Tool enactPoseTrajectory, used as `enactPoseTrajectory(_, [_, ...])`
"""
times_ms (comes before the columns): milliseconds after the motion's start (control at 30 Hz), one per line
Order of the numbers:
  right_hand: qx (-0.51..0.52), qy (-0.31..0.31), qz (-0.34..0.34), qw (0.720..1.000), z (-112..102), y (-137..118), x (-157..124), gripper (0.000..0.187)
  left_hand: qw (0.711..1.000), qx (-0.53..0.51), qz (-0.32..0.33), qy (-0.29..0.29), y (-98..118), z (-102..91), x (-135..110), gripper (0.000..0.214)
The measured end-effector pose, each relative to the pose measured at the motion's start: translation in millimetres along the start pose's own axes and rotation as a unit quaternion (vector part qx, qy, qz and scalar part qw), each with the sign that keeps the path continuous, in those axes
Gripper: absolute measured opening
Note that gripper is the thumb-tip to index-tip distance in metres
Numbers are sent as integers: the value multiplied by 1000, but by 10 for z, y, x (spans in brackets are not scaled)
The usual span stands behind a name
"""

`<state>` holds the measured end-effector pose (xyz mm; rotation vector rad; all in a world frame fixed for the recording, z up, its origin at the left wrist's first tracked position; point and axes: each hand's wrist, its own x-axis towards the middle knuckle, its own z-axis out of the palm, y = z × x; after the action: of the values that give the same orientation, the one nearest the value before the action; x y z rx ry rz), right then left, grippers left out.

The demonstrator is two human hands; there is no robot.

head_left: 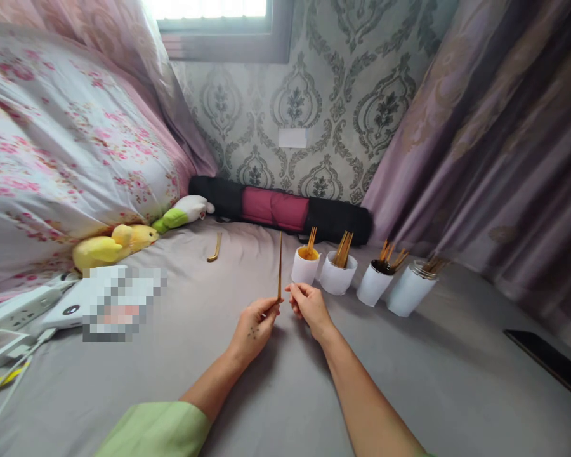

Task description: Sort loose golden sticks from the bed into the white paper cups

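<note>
My left hand (255, 327) pinches the lower end of a thin brown stick (280, 266) between thumb and fingers; the stick stands nearly upright. Just right of it, my right hand (310, 308) has its thumb and index finger pressed together, and anything between them is too small to make out. Beyond my right hand stand a white-wrapped cup (306, 270) with a yellow inside, a wider white cup (337, 280), a white-wrapped cup with a dark inside (374, 284) and a white-wrapped jar (409, 295). Each has thin brown sticks poking out of its top.
A bent gold-coloured piece (215, 249) lies on the grey sheet (276, 393). Plush toys (117, 244), a power strip (26, 304) and a white device (83, 301) are at left. A black-and-red long bag (276, 208) lies along the wall; a dark flat object (549, 362) is at right.
</note>
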<state>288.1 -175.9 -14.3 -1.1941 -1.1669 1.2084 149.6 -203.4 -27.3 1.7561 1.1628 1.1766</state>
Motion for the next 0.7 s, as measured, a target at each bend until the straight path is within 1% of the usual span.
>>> enactPoseTrajectory(200, [37,3,-1,999,-38,-123,-4,31,997,60,40,-16,46,-17,-18,31])
enactPoseTrajectory(367, [37,-2,-6,999,-65,-190,-18,34,992,102,72,-17,45,-18,-22,31])
enactPoseTrajectory(500, [34,-15,-14,999,-53,-222,-36,37,984,148,99,-18,11,-22,-28,32])
enactPoseTrajectory(700, [33,-25,-10,999,-36,-225,-36,42,966,231,114,-27,-9,-54,-55,34])
